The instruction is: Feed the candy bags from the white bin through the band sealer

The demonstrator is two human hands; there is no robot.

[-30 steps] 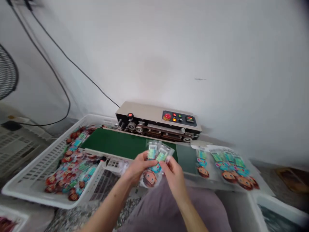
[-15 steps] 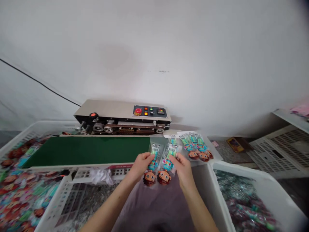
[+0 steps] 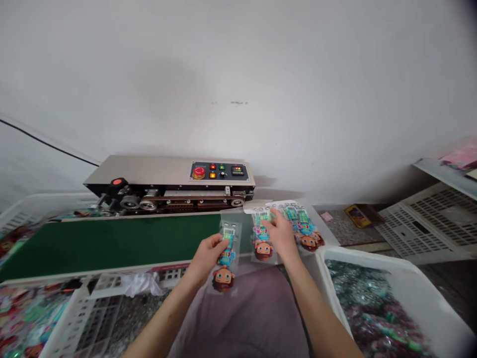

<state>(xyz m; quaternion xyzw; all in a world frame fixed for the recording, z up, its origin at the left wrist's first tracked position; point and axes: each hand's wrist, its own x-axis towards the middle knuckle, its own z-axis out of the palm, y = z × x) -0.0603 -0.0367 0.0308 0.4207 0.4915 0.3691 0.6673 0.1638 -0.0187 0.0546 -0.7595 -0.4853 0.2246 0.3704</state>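
My left hand pinches a clear packet printed with a cartoon face, held upright in front of the green belt. To its right, my right hand has its thumb and fingertips on the upper part of another such packet, which lies at the near edge of a clear plastic sheet. Several similar packets lie overlapped just right of that hand, partly hidden by it.
Behind the belt stands a sealing machine with lit buttons. A white bin of shiny packets is at the right, white baskets at the left. A small box and a grey crate lie farther right.
The two packets that were side by side are now apart. My right hand has moved up and away with one, towards the overlapped packets; my left hand keeps the other. The view has shifted slightly.
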